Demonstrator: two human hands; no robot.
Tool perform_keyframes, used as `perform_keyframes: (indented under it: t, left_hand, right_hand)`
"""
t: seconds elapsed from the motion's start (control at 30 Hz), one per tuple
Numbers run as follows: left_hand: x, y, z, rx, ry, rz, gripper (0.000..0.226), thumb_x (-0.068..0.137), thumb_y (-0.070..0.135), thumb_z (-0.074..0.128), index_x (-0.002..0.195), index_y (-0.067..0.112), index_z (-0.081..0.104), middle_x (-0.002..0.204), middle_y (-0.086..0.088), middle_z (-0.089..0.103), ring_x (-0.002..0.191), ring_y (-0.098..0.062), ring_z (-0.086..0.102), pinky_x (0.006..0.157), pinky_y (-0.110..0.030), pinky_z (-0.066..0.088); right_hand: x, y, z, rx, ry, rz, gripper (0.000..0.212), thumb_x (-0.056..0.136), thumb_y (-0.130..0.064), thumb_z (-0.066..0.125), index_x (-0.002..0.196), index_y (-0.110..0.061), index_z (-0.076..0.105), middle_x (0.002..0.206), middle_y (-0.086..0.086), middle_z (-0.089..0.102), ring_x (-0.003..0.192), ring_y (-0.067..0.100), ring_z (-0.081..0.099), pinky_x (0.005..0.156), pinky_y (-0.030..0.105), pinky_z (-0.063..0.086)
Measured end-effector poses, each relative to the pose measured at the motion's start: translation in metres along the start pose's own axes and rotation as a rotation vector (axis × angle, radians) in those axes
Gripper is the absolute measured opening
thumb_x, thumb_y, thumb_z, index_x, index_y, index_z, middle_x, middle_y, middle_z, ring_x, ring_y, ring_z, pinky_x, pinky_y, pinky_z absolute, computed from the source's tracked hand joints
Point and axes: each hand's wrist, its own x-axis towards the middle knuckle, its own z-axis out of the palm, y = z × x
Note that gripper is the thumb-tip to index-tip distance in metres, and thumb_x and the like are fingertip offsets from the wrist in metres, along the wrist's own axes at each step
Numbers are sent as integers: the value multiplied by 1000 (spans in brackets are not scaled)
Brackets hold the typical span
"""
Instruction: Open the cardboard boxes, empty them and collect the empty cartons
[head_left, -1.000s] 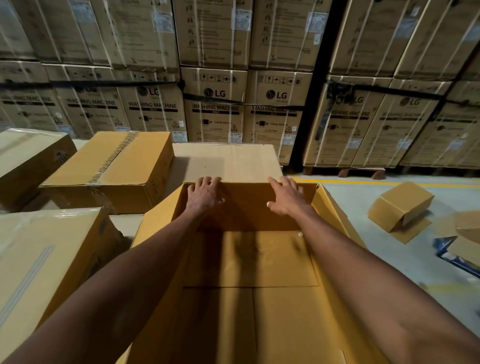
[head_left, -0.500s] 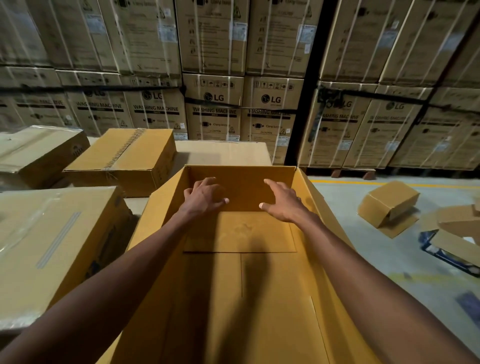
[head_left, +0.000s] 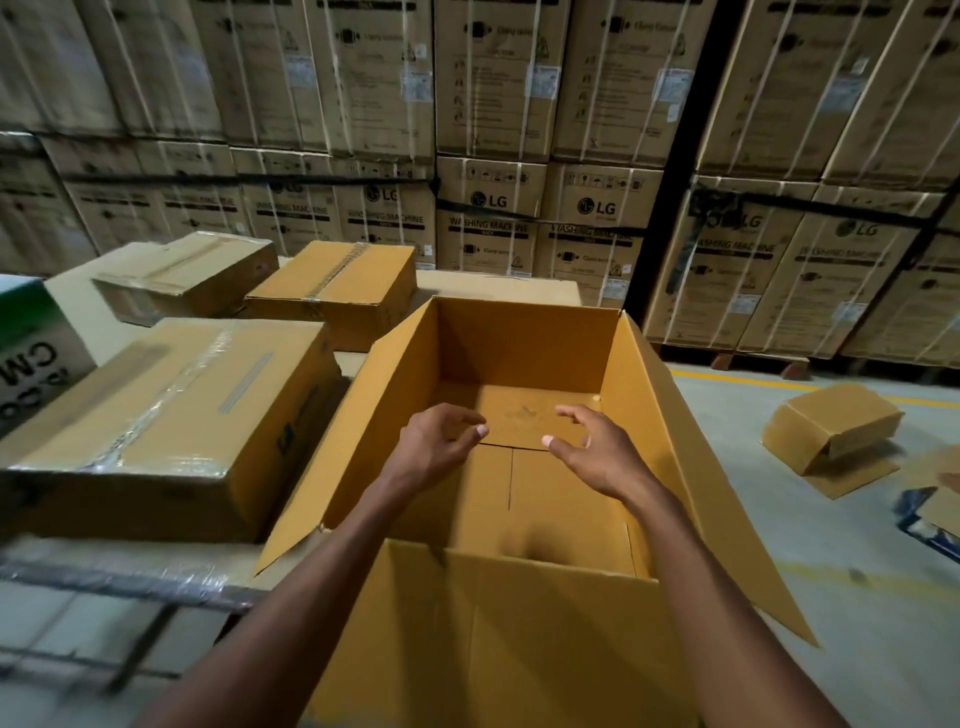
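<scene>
Hands (head_left: 511, 452) in box (head_left: 649, 415); cartons (head_left: 597, 208) read "LG".

head-worn view, angled down, close over open box (head_left: 519, 353)

The open carton (head_left: 644, 415) around both hands is matt brown corrugated cardboard. Left of the left hand (head_left: 436, 447), a sealed cardboard box (head_left: 171, 415) wears glossy, wrinkled clear plastic wrap and tape.
</scene>
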Motion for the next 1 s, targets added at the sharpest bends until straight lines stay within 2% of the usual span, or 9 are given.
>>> perform_keyframes:
  t: [0.1, 0.17, 0.23, 0.3, 0.47, 0.63, 0.77, 0.87, 1.0]
  left_hand:
    - [-22, -5, -11, -18, 38, -4, 33, 98, 39, 63, 124, 20, 69, 130, 4, 66, 116, -6, 60, 80, -12, 48]
    - [-36, -6, -17, -34, 70, 7, 30, 98, 37, 64, 123, 21, 69, 128, 6, 66, 116, -5, 59, 78, -9, 44]
    - [-50, -12, -23, -64, 93, 14, 29, 98, 37, 65, 121, 21, 71, 125, 7, 68, 114, -4, 59, 84, -14, 47]
    - [-62, -22, -33, -85, 115, 21, 27, 98, 38, 65, 118, 22, 73, 120, 9, 69, 112, -3, 60, 91, -24, 51]
    - [-92, -58, -89, -186, 229, -1, 24, 98, 40, 64, 111, 24, 76, 112, 12, 73, 110, -2, 64, 93, -31, 54]
    - [-146, -124, -149, -281, 253, -56, 23, 99, 37, 64, 116, 26, 74, 114, 12, 74, 108, -4, 68, 91, -34, 58]
    - [-186, -179, -202, -320, 291, -130, 22, 99, 33, 66, 118, 28, 74, 115, 14, 74, 108, -3, 68, 93, -32, 58]
    - [-204, -211, -238, -310, 331, -159, 19, 99, 32, 64, 115, 31, 74, 114, 17, 74, 107, 0, 67, 91, -26, 56]
    - [-217, -245, -270, -283, 342, -224, 19, 99, 35, 64, 116, 33, 72, 112, 20, 71, 104, 3, 65, 83, -21, 52]
  right_hand:
    - [-23, -11, 12, 64, 67, -21, 51, 100, -39, 65, 147, -29, 52, 151, 0, 50, 133, 24, 52, 95, 33, 46]
    - [-35, -17, 23, 110, 93, -32, 46, 100, -39, 65, 143, -29, 56, 147, -2, 54, 128, 22, 55, 91, 31, 46]
    - [-46, -27, 38, 157, 123, -43, 40, 99, -39, 66, 138, -31, 60, 142, -5, 57, 124, 20, 58, 88, 30, 48]
    - [-55, -42, 57, 228, 138, -72, 32, 99, -36, 68, 130, -32, 65, 137, -7, 62, 120, 18, 62, 83, 28, 51]
    - [-69, -100, 115, 309, 121, -132, 25, 100, -32, 66, 126, -34, 67, 132, -11, 63, 112, 8, 62, 69, 10, 45]
    - [-82, -168, 189, 413, 123, -177, 26, 100, -28, 66, 126, -31, 68, 123, -16, 65, 104, 1, 64, 65, 8, 50]
    - [-86, -221, 257, 527, 73, -190, 23, 99, -23, 67, 119, -34, 70, 117, -22, 67, 100, 7, 67, 74, 18, 53]
    - [-88, -254, 301, 538, -5, -175, 23, 99, -25, 67, 116, -41, 68, 114, -26, 65, 100, 0, 65, 75, 14, 52]
    - [-83, -278, 347, 531, -66, -126, 25, 98, -27, 68, 119, -40, 67, 120, -17, 67, 108, 3, 65, 77, 14, 50]
